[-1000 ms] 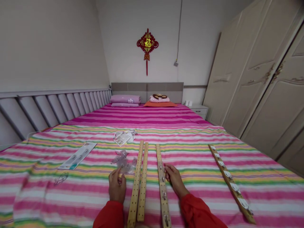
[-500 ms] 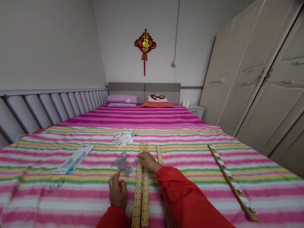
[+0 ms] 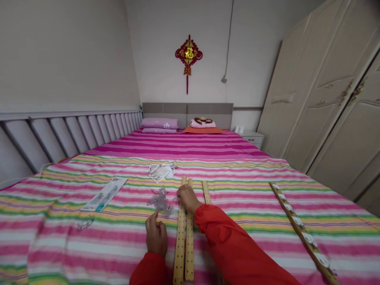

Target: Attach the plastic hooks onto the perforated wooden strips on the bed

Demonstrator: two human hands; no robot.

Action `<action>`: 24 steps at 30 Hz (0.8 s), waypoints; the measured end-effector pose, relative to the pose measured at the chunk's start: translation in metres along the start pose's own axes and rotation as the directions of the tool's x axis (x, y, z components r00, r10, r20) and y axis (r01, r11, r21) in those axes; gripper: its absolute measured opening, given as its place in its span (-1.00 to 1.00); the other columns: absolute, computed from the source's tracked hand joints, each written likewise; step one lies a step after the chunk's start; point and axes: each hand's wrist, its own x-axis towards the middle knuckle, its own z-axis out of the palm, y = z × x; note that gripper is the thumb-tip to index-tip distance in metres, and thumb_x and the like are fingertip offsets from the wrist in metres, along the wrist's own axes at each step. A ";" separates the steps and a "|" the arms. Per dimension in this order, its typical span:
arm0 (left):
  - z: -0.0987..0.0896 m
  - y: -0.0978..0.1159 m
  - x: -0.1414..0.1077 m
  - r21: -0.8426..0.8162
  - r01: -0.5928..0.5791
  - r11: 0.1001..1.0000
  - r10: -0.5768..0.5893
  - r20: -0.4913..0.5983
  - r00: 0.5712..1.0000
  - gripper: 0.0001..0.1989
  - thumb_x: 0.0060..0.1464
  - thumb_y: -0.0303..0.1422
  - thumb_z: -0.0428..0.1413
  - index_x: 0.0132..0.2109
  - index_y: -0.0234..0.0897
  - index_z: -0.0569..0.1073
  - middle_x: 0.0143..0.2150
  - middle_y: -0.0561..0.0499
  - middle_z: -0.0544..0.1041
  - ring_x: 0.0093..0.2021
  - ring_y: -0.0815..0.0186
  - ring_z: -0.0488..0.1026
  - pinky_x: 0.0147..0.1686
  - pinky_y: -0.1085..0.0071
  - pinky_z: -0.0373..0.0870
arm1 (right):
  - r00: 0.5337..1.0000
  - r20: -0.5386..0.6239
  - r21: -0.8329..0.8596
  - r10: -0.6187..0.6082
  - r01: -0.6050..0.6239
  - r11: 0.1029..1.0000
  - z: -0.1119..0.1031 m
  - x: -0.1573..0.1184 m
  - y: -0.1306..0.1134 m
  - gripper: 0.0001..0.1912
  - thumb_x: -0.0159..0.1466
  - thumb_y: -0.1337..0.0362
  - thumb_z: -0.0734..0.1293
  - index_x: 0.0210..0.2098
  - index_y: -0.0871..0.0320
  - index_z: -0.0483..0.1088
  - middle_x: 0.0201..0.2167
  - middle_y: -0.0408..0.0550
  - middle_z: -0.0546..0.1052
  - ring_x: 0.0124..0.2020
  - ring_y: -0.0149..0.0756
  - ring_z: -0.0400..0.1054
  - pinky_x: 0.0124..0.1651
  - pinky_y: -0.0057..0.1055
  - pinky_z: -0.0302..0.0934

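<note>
Two wooden strips with rows of holes, a left one (image 3: 179,245) and a right one (image 3: 189,245), lie side by side on the striped bedspread. Over their upper part is my right hand (image 3: 189,199), its fingers pinched at the left strip's edge; a small clear piece shows beside the fingertips. My left hand (image 3: 156,234) rests left of the strips, its index finger stretched towards a heap of clear plastic pieces (image 3: 162,202), the other fingers curled. Whether it touches the heap I cannot tell. A third holed strip (image 3: 206,192) lies partly behind my right sleeve.
At the right lies a wooden strip (image 3: 302,230) bearing several white round pieces. A flat package (image 3: 106,194) and a thin tangled item (image 3: 86,223) lie left. Papers (image 3: 162,171) sit beyond the heap. A railing (image 3: 97,127) borders the bed's left side.
The view has turned slightly left, so things sit further right. My right hand has moved slightly up along the strips, its fingers still pinched. My left hand keeps nearly the same pose.
</note>
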 end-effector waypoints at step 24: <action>-0.035 0.058 -0.005 -0.524 0.605 0.600 -0.563 0.261 0.784 -0.61 -0.29 -0.27 0.18 -0.23 -0.32 0.49 -0.30 0.00 0.50 -0.35 0.34 0.40 -0.33 0.40 0.35 | 0.707 0.373 0.925 0.601 -0.230 -0.303 -0.065 -0.198 -0.050 -0.75 -0.20 0.40 0.50 -0.49 0.23 0.44 -0.65 -0.20 0.46 -0.72 -0.56 0.23 -0.69 -0.65 0.00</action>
